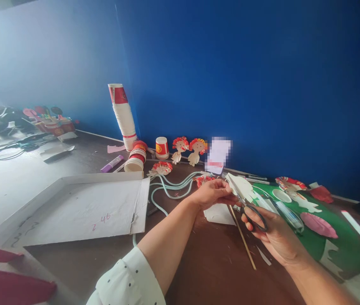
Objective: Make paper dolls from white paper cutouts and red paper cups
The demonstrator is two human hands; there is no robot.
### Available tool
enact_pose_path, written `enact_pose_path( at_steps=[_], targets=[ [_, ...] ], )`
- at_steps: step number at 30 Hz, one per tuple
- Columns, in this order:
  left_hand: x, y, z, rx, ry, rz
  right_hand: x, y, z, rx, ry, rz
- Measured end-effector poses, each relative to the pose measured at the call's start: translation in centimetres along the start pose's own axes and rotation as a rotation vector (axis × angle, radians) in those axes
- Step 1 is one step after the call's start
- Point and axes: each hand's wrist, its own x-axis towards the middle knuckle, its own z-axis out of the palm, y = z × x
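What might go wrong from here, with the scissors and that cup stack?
The scissors in the right hand are close to the left hand, so a slip might nick it. They are also right at the pale paper piece, so a stray snip could spoil it. The tall cup stack appears to lean; a bump might topple it.

Paper cutout (245, 190) matt; scissors handles (263, 219) smooth, plastic-looking; box lid (81, 207) cardboard.

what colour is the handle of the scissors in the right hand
Black; the scissors handle in the right hand shows best in the head view.
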Motion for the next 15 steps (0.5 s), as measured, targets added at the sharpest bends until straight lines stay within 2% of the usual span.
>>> enact_pose_path(
  at_steps=[7,15],
  targets=[
    [-0.13,0.21,0.09,-0.004,-0.027,-0.003,0.39,0.74,-0.85,0.019,-0.031,-0.003],
    [-0.16,0.20,-0.08,-0.003,-0.044,-0.009,0.12,0.23,-0.79,-0.003,-0.026,-0.014]
  ],
)
